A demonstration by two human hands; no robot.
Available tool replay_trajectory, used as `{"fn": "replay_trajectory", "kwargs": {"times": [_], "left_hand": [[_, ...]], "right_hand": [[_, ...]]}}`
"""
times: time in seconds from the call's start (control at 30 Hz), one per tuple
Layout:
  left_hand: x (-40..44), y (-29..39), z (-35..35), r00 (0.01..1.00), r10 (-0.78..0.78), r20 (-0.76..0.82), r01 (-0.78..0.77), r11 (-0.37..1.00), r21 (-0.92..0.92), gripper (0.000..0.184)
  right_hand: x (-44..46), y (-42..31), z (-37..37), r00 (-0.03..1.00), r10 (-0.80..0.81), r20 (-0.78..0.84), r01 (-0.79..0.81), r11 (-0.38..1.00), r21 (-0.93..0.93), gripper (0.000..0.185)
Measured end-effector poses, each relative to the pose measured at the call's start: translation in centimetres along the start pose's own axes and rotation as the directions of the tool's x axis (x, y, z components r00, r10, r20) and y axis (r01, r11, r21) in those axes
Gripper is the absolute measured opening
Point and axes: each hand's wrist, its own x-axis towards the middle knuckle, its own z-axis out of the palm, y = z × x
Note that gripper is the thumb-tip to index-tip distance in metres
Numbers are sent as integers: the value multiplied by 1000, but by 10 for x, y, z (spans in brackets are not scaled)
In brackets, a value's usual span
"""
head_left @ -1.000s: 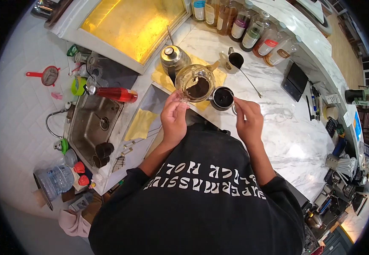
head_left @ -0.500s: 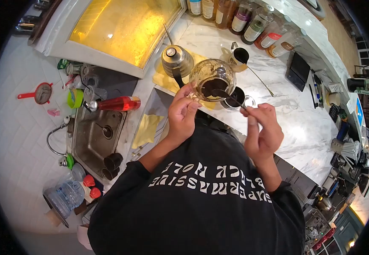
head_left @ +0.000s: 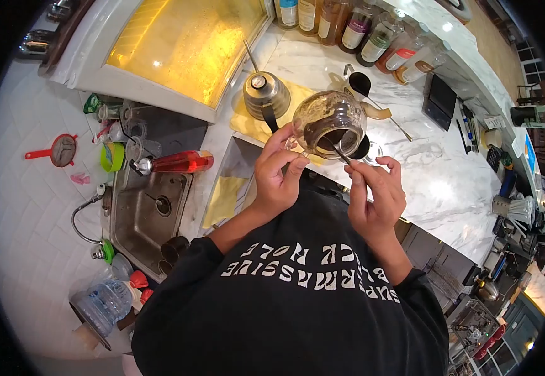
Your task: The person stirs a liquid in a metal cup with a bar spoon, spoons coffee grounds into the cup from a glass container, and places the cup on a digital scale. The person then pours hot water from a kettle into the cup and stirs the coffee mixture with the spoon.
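My left hand (head_left: 277, 166) grips a round glass teapot (head_left: 324, 111) near its rim. The pot is tilted with its mouth towards me, dark and pale residue clings inside, and a tan spout-like part sticks out on the right. Between the fingers of my right hand (head_left: 378, 194) is a dark spoon (head_left: 340, 150), its far end inside the pot's mouth. Behind the pot stands a dark cup (head_left: 361, 149), mostly hidden. A steel gooseneck kettle (head_left: 266, 94) stands on a yellow cloth (head_left: 247, 119) to the left.
A metal pitcher (head_left: 359, 83) and a long bar spoon (head_left: 398, 122) are on the marble counter (head_left: 442, 175). Several syrup bottles (head_left: 376, 44) line the back, near a black scale (head_left: 439, 100). Leftward are a red bottle (head_left: 181, 161) and a sink (head_left: 137, 219).
The pot has shifted slightly right and turned, its mouth facing more towards me. My right hand has moved left and closer, bringing the spoon further into the pot.
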Motion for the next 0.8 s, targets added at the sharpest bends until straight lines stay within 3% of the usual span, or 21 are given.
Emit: {"fn": "replay_trajectory", "kwargs": {"times": [0.1, 0.2, 0.23, 0.33, 0.37, 0.6, 0.8], "left_hand": [[0, 3, -3, 997, -69, 19, 67, 996, 61, 23], [0, -1, -4, 998, -63, 28, 58, 986, 154, 21], [1, -1, -4, 997, -69, 37, 62, 985, 161, 21], [3, 1, -4, 995, -90, 48, 80, 981, 179, 19], [3, 1, -3, 994, -99, 42, 90, 979, 180, 19], [-1, -14, 4, 990, -141, -9, 140, 973, 183, 18], [-2, -21, 9, 976, -211, 63, 195, 962, 191, 23]], "right_hand": [[-8, 4, 5, 993, 117, -13, -116, 990, 81, 16], [-12, -3, 9, 806, 589, 55, -551, 714, 431, 16], [-11, 0, 9, 771, 631, 89, -571, 622, 536, 21], [-11, 10, 12, 727, 684, 60, -568, 550, 613, 23], [-10, 11, 12, 747, 664, 33, -553, 595, 583, 24], [-7, 20, -1, 668, 744, 11, -593, 524, 611, 25], [-22, 35, -24, 641, 761, -99, -532, 533, 658, 25]]}}
